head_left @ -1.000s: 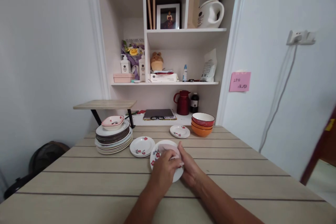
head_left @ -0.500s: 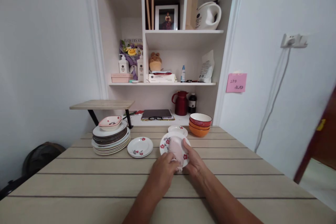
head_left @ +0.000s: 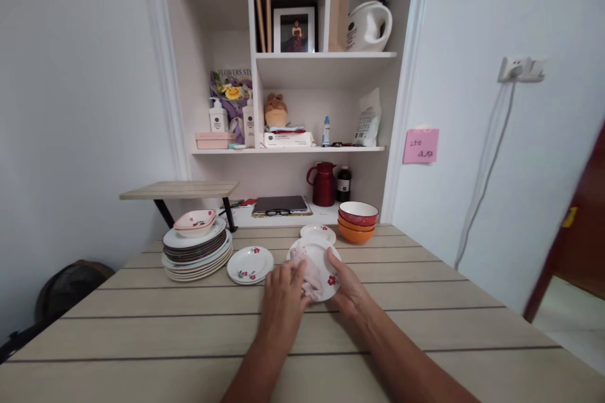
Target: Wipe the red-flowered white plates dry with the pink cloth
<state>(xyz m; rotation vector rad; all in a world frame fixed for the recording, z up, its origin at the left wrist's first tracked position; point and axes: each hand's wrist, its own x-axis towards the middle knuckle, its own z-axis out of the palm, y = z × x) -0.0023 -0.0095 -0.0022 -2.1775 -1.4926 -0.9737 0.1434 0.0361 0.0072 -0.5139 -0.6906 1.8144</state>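
Note:
A white plate with red flowers (head_left: 326, 264) is tilted up above the table, gripped at its right edge by my right hand (head_left: 347, 286), thumb on top. My left hand (head_left: 285, 293) is closed on a pale pink cloth (head_left: 309, 280), pressing it against the left side of the plate's face. The cloth covers part of the flower pattern. Left of my hands lie small flowered plates (head_left: 250, 264), stacked. Behind the held plate another flowered plate (head_left: 317, 234) rests on the table.
At the left stands a tall stack of plates (head_left: 198, 258) topped by square bowls (head_left: 195, 222), beside a small raised shelf (head_left: 179, 189). Stacked red and orange bowls (head_left: 357, 227) stand at the back right. Behind are a laptop (head_left: 280, 204), glasses (head_left: 278, 212) and a red jug (head_left: 324, 186).
My left hand has moved leftward across the plate with the cloth, which now bunches over the plate's left side. My right hand keeps its hold on the edge. The view has shifted slightly.

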